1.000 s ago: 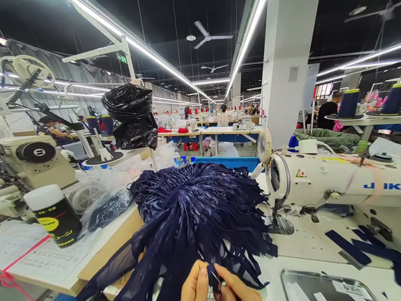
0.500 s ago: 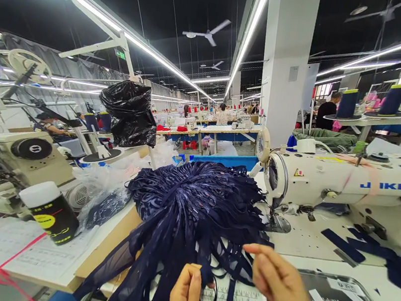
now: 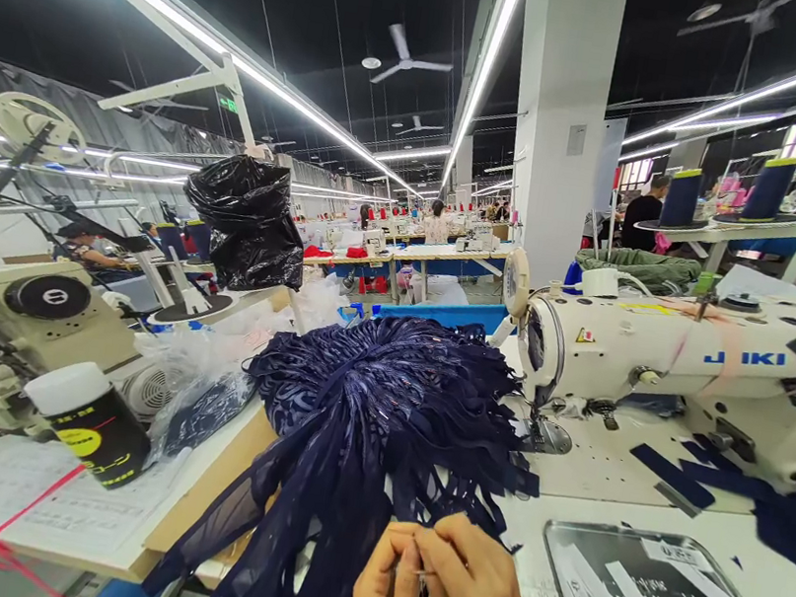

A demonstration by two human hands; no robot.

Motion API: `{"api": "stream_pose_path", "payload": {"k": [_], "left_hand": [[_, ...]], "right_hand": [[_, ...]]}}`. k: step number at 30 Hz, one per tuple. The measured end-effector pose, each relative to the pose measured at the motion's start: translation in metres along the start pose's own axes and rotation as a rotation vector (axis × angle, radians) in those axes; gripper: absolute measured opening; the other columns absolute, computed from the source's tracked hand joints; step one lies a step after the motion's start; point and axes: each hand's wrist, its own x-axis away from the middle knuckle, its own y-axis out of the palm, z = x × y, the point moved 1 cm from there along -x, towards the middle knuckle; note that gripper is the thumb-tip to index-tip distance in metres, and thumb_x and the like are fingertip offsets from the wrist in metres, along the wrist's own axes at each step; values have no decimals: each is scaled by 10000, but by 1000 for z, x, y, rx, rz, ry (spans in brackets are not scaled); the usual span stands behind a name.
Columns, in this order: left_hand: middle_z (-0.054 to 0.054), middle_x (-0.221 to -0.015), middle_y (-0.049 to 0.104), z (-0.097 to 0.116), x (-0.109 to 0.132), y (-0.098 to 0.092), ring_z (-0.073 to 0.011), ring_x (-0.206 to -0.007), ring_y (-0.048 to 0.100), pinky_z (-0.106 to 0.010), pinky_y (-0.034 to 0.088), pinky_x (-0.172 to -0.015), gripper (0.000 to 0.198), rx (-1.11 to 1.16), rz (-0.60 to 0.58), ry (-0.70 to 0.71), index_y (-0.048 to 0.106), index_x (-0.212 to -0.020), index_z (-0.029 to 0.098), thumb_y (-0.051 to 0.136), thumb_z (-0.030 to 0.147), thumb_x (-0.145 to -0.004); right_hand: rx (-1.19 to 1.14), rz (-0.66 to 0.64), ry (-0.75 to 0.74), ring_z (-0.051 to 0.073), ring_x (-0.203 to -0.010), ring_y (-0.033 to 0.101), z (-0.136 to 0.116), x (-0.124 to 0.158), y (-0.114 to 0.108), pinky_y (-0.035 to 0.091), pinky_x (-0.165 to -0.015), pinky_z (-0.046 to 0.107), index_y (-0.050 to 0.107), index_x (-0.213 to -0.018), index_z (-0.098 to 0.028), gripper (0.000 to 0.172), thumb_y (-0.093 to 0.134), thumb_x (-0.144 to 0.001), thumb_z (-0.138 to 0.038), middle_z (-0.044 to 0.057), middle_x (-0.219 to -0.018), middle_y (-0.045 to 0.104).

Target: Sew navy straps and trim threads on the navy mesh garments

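Note:
My left hand (image 3: 388, 591) and my right hand (image 3: 474, 589) meet at the bottom middle, fingertips pinched together. A tiny pale sliver shows between them; what they hold is mostly covered by the fingers. Just beyond lies a large heap of navy garments (image 3: 373, 365), gathered at the middle, with sheer panels and straps fanning toward me. Some of this navy fabric hangs over the table edge left of my hands.
A white sewing machine (image 3: 628, 358) stands right of the heap. A metal tray (image 3: 557, 537) with paper slips lies nearer me. Navy strips (image 3: 674, 478) rest by the machine. To the left are a black thread cone (image 3: 114, 446), another machine (image 3: 58, 318) and a black plastic bag (image 3: 251, 227).
My right hand has moved left and down to meet my left hand. The navy strap beside my left fingers is now hidden. The view has shifted slightly.

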Motion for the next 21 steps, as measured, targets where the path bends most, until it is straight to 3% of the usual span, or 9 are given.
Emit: {"api": "stream_pose_path", "payload": {"k": [5, 10, 15, 17, 21], "left_hand": [[-44, -745, 614, -4, -1, 0, -183, -728, 570, -227, 425, -678, 299, -57, 84, 30, 639, -601, 171, 625, 459, -680], [-60, -783, 587, -5, 1, 0, -175, -759, 548, -226, 433, -699, 318, -65, 151, 54, 654, -577, 164, 647, 475, -642], [-23, -689, 594, -11, 3, -8, -147, -607, 529, -238, 443, -572, 374, 122, 212, -314, 648, -670, 166, 674, 524, -565], [10, -574, 540, -9, 1, -10, -124, -544, 483, -229, 422, -550, 368, 141, 140, -365, 595, -570, 161, 695, 513, -543], [46, -475, 395, -3, -6, -11, -88, -485, 353, -204, 344, -490, 458, 46, -64, -318, 502, -475, 152, 654, 576, -558]], "right_hand": [[-199, -11, 168, 127, -599, 567, 5, 14, 0, 466, -513, 207, 525, -909, -168, 168, 415, -826, -73, 53, -735, 561], [-356, 7, 343, 127, -607, 562, 2, 11, 0, 461, -518, 201, 470, -797, -197, 144, 378, -838, -93, 24, -696, 557], [-401, -53, 166, 137, -627, 559, -2, 2, -3, 462, -541, 216, 463, -850, -190, 170, 313, -859, -111, 42, -712, 555], [-372, -78, 115, 133, -597, 552, -2, 2, -5, 452, -513, 209, 463, -852, -189, 172, 305, -868, -122, 47, -709, 558], [-356, -122, 92, 135, -626, 574, 1, 6, -8, 459, -531, 205, 466, -851, -184, 162, 320, -870, -114, 62, -734, 581]]}}
